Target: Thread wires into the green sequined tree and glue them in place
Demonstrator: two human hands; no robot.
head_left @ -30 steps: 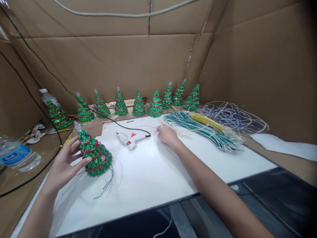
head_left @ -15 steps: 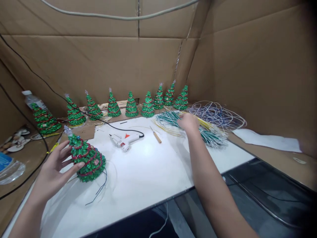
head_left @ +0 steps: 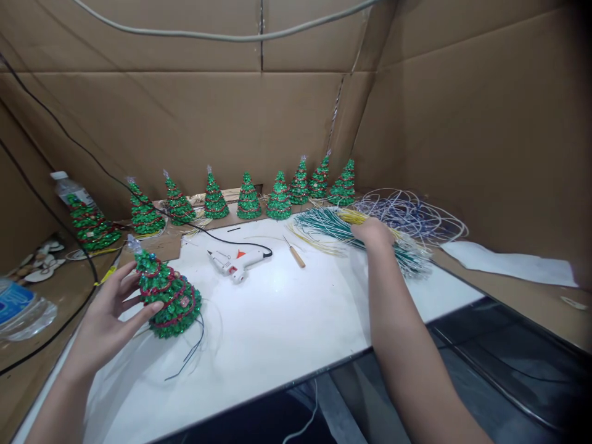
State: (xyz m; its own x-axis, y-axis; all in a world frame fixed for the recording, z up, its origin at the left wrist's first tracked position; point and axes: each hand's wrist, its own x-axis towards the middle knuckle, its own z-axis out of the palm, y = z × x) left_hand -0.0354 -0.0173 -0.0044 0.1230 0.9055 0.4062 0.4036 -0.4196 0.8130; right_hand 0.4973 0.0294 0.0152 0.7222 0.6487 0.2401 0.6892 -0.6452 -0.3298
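Note:
My left hand (head_left: 108, 314) cups the side of a green beaded tree (head_left: 167, 293) wound with red garland, tilted on the white sheet (head_left: 277, 333), thin dark wires trailing from its base. My right hand (head_left: 375, 233) reaches far right onto a bundle of green wires (head_left: 333, 227); its fingers curl down into the strands and are hidden from me. An awl with a wooden handle (head_left: 295, 254) lies on the sheet between the glue gun (head_left: 234, 262) and the bundle.
Several finished green trees (head_left: 248, 197) line the back cardboard wall. Yellow wires (head_left: 358, 217) and looped white-blue wires (head_left: 411, 213) lie at the right. Two water bottles (head_left: 21, 308) sit at the left. A black cord (head_left: 69, 290) crosses the left side.
My right hand let go of the awl near the sheet's centre and moved right onto the green wire bundle. The left hand stays on the tilted tree.

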